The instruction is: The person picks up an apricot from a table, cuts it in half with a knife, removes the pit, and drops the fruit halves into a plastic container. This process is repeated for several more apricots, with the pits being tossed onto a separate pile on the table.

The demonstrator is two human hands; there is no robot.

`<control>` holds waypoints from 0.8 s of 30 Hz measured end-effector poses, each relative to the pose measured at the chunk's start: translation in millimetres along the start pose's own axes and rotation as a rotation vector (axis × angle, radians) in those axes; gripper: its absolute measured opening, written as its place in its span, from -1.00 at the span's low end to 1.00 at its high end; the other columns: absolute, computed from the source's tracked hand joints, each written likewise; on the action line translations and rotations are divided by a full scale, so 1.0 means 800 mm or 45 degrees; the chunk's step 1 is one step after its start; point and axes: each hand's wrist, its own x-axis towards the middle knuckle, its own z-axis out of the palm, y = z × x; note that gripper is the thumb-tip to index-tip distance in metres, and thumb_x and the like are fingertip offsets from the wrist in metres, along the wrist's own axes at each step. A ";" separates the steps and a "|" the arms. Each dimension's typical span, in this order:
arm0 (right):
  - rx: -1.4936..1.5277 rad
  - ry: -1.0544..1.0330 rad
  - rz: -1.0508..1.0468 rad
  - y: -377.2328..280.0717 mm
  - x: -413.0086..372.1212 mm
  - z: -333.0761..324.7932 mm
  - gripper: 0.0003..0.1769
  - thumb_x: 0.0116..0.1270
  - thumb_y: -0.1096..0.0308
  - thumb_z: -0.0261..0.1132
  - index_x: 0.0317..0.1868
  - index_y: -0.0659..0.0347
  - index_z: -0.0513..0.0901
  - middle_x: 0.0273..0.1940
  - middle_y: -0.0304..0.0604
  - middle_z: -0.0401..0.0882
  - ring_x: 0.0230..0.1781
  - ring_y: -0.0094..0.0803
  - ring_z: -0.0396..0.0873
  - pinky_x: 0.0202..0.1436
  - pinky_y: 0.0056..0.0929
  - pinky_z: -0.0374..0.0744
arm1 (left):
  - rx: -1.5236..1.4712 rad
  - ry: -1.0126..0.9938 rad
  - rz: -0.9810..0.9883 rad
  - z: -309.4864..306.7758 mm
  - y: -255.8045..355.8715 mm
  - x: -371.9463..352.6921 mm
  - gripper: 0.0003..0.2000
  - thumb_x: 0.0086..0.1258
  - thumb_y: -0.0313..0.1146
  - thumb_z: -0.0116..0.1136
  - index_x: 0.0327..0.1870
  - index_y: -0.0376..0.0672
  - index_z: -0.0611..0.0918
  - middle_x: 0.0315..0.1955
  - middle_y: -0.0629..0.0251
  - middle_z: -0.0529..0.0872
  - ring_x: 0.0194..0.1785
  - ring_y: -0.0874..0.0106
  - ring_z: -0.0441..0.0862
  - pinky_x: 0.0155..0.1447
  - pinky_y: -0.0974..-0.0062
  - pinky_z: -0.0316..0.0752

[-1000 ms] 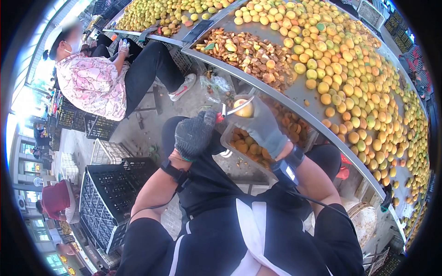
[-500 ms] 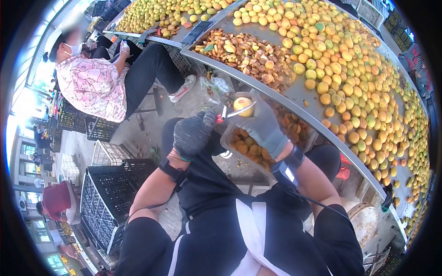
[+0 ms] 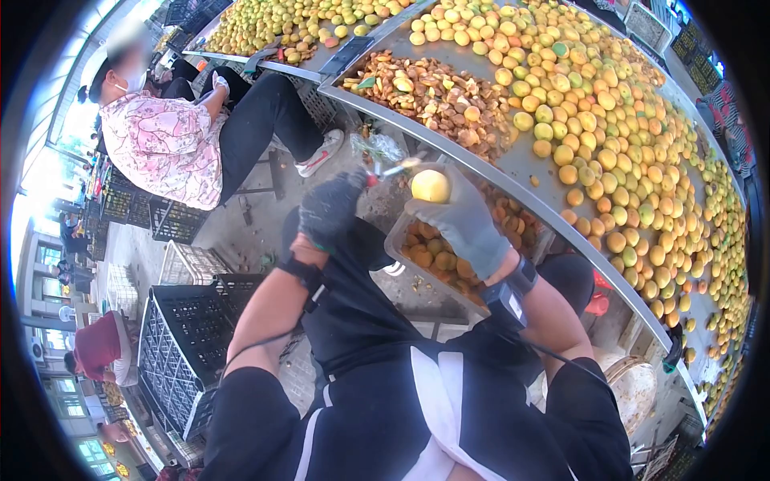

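Observation:
My left hand (image 3: 330,207), in a dark grey knitted glove, is closed round the red handle of a knife (image 3: 393,170). The blade points right and is smeared by motion; a small brownish-yellow bit shows near its tip, too blurred to name. In a lighter grey glove, my right hand (image 3: 469,224) grips a whole-looking yellow apricot (image 3: 430,187) between thumb and fingers. Knife and apricot are apart. Below both hands, a plastic bin (image 3: 392,242) holds orange fruit pieces, partly hidden by my right hand and forearm.
A metal-edged table (image 3: 553,232) runs along the right, bearing many apricots (image 3: 589,120) and a heap of brown pits and pieces (image 3: 437,92). A seated person (image 3: 164,144) in a pink top is at the left. Black crates (image 3: 172,361) stand beside my left arm.
The knife has moved off the apricot, up and away from it. My left hand has shifted slightly left and tilted, while the right hand still holds the apricot, its surface turned.

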 end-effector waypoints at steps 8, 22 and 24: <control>-0.137 0.140 -0.349 -0.004 -0.001 -0.021 -0.39 0.16 0.38 0.48 0.20 0.27 0.45 -0.10 -0.20 0.60 -0.09 -0.49 0.57 0.02 -0.52 0.57 | -1.689 0.064 -1.053 0.022 -0.050 0.046 -0.79 0.44 -0.16 0.18 -0.12 -0.08 0.56 -0.65 0.37 0.51 -0.72 0.47 0.42 -0.64 0.51 0.28; 1.315 -0.094 0.187 -0.016 0.001 -0.070 -0.62 0.46 0.18 0.14 0.13 0.26 0.49 -0.04 -0.01 0.58 -0.23 -0.38 0.58 -0.28 -0.57 0.55 | -1.787 -0.144 -1.321 0.044 -0.058 0.068 -0.73 0.42 -0.07 0.20 -0.13 -0.05 0.51 -0.57 0.38 0.50 -0.72 0.63 0.30 -0.67 0.61 0.11; 1.285 -0.155 0.173 -0.018 -0.003 -0.071 -0.63 0.45 0.21 0.14 0.13 0.27 0.50 -0.06 -0.03 0.59 -0.23 -0.39 0.58 -0.26 -0.57 0.54 | -1.838 -0.049 -1.247 0.049 -0.060 0.062 -0.75 0.42 -0.10 0.21 -0.12 -0.05 0.52 -0.57 0.40 0.50 -0.73 0.63 0.29 -0.67 0.61 0.11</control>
